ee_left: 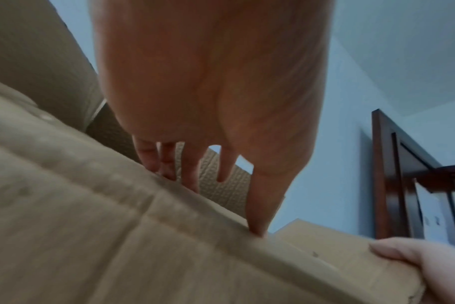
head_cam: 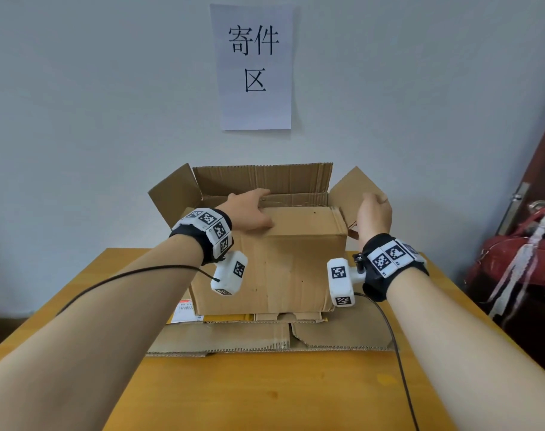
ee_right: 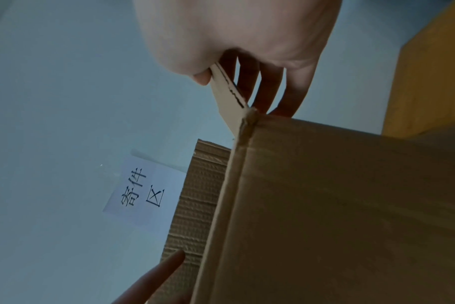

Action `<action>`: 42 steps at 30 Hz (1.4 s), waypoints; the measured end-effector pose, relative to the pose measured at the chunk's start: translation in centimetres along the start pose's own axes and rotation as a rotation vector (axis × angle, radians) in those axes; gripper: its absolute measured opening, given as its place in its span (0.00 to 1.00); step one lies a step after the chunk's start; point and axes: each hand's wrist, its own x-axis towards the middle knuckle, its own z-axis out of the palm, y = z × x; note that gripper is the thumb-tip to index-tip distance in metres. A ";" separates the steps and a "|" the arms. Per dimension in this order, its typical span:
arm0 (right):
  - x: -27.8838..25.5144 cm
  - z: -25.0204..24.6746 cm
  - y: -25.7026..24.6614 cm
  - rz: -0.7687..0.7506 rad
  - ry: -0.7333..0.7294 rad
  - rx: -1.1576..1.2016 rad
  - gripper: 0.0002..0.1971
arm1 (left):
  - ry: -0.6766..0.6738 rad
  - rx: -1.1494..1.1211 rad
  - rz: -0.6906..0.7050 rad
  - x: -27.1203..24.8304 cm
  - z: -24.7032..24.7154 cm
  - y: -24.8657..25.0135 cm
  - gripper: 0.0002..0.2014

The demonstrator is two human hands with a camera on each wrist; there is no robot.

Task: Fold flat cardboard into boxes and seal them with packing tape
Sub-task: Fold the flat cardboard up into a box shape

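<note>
A brown cardboard box (head_cam: 280, 269) stands upright on the table. Its near flap (head_cam: 305, 222) is folded down over the top. My left hand (head_cam: 249, 213) lies flat on that flap, and in the left wrist view its straight fingers (ee_left: 190, 174) press along the flap's far edge. My right hand (head_cam: 375, 213) holds the right side flap (head_cam: 352, 191), which stands tilted outward. The right wrist view shows the thumb (ee_right: 200, 76) on one face of that flap (ee_right: 229, 98) and the other fingers behind it. The left flap (head_cam: 171, 194) and back flap (head_cam: 262, 178) stand up.
Flat cardboard sheets (head_cam: 265, 337) lie under the box on the yellow wooden table (head_cam: 265, 393). A paper sign (head_cam: 255, 66) hangs on the wall behind. A red bag (head_cam: 520, 259) and a dark door (head_cam: 544, 169) are at the right. A black cable (head_cam: 398, 353) crosses the table.
</note>
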 end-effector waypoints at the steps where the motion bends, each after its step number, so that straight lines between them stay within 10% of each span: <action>1: 0.0 -0.1 0.1 0.025 0.010 0.022 0.07 | -0.008 0.019 0.025 -0.2 -0.1 0.3 0.42; 11: 0.4 -0.5 0.3 0.158 0.005 0.127 0.10 | -0.082 0.252 0.088 -1.8 -0.1 0.8 0.52; 18: 0.3 -1.3 0.3 0.223 -0.017 0.181 0.17 | 0.230 0.458 0.147 -2.4 0.3 1.4 0.58; 24: -0.5 -1.4 -0.2 0.220 -0.043 0.239 0.18 | 0.678 0.401 0.313 -2.4 0.1 0.4 0.18; 33: -2.9 0.0 0.7 -0.231 -0.291 -0.098 0.12 | 0.411 0.134 0.268 -3.1 3.7 -2.8 0.15; 42: -2.7 -0.5 1.1 -0.234 -0.382 -0.384 0.28 | 0.322 0.021 0.241 -3.0 3.8 -2.8 0.14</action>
